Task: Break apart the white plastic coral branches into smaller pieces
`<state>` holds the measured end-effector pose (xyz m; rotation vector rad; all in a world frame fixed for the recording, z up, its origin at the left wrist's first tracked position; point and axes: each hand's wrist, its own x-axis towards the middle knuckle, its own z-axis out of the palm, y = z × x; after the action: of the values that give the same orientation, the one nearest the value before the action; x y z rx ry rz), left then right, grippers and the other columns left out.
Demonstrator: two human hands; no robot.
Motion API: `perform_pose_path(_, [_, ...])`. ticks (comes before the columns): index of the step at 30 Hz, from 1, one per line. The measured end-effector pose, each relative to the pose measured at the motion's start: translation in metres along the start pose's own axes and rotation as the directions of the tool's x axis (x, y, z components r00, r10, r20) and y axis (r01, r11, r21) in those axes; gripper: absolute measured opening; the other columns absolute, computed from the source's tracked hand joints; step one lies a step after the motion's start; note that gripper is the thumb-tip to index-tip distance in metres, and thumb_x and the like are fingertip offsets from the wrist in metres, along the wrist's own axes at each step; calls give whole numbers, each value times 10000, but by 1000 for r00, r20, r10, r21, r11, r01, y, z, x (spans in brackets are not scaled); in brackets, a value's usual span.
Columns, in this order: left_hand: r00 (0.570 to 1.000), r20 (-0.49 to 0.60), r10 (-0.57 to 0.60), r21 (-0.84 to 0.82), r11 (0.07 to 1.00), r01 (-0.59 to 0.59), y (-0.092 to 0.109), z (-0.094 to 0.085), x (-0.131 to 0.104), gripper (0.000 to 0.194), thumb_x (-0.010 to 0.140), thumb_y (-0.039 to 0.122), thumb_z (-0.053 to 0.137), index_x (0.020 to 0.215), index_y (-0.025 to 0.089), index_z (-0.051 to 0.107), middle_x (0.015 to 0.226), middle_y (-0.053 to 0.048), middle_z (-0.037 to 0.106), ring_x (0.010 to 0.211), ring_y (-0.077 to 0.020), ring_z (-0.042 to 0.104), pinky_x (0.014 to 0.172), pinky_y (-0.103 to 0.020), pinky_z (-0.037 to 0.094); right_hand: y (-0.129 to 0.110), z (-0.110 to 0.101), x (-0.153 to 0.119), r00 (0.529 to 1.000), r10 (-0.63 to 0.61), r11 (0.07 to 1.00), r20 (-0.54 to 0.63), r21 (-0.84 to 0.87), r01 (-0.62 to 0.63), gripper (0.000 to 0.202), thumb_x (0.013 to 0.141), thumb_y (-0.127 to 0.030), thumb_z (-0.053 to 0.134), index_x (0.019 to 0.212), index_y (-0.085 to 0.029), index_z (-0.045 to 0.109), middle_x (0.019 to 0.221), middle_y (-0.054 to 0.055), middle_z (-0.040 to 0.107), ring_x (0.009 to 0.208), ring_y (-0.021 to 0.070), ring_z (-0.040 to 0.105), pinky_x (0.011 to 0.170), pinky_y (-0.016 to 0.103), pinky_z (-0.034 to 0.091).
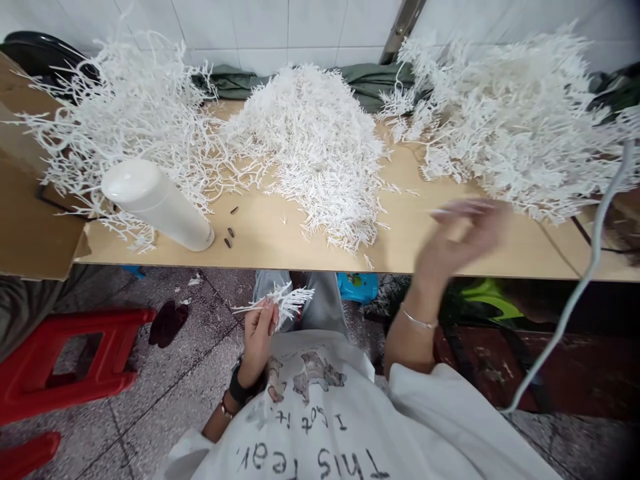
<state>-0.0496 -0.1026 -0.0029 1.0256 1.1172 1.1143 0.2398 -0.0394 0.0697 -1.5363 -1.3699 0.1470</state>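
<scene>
My left hand [260,327] is closed round a small bunch of white branched sprigs [291,305], held over my lap in front of the table edge. The sprigs look like thin plastic pieces with many tips. My right hand [463,233] is over the right part of the table, nearest the right heap of white branched pieces [520,127]. Motion smears its fingers, so I cannot make out whether anything is between them. A middle heap of short white sprigs [320,147] lies between the other two heaps. On the left is a heap of longer, tangled white strands [145,113].
A white bottle [160,205] leans in view on the table [260,247], with several dark seeds [230,232] beside it. A cardboard box [35,173] stands at the left. A grey cable [597,233] hangs at the right. Red stools [95,353] stand on the floor.
</scene>
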Motion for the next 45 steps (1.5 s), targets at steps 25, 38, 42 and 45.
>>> perform_pose_path(25, [947,242,-212,7,976,217,1,22,-10,534,869,550,491,506,174,382,483,50,293,460,-76,264,473,-265,191,-50,45,-110,910,59,958,411,233,-167,450,913,-369,471,549,-186,280,549,-45,221,508,70,260,495,243,225])
perform_pose_path(38, [926,363,-102,87,993,75,16,25,-21,573,876,576,447,473,169,464,451,24,346,441,-86,283,471,-272,210,-75,23,-93,974,-122,940,191,339,51,392,891,-236,504,543,-194,328,520,-36,311,505,89,309,531,273,306])
perform_pose_path(42, [939,338,-66,70,997,45,18,26,-24,587,861,592,448,439,186,411,424,23,316,432,-94,280,458,-274,215,-83,34,-96,977,-164,915,133,390,101,356,887,-228,504,550,-193,398,507,-28,375,515,99,355,555,280,353])
perform_pose_path(45, [954,295,-49,45,998,37,12,22,-28,614,835,619,461,404,201,328,391,30,261,406,-95,252,448,-280,211,-76,32,-90,996,-89,892,3,445,78,335,866,-263,552,550,-193,467,490,-25,428,494,105,403,531,287,369])
